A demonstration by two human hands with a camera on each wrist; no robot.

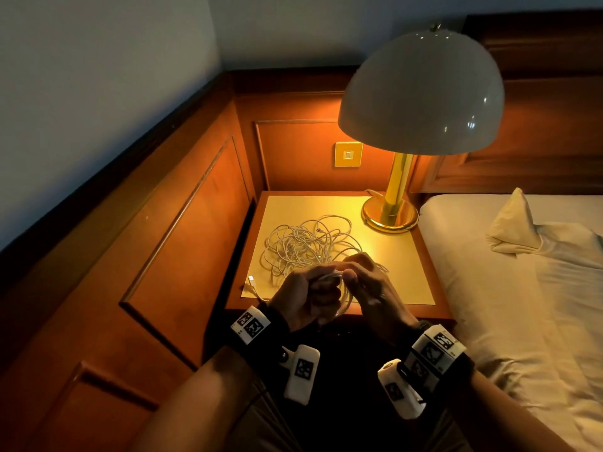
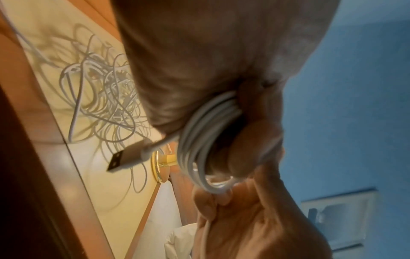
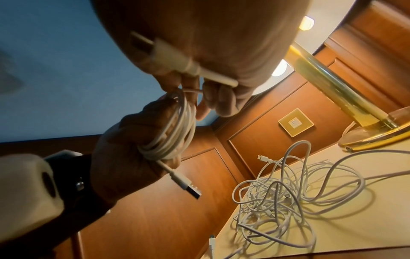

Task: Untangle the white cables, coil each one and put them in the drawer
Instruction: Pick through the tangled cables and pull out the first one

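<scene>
A tangle of white cables lies in the middle of the nightstand top; it also shows in the wrist views. Above the front edge, my left hand grips a small coil of white cable wound round its fingers. The coil's USB plug sticks out free. My right hand pinches the strand leaving the top of the coil, and the cable's other connector lies across its palm. No drawer shows.
A brass lamp with a white dome shade stands at the nightstand's back right. One loose USB plug rests near the front left corner. The bed adjoins on the right, wood panelling with a wall switch behind.
</scene>
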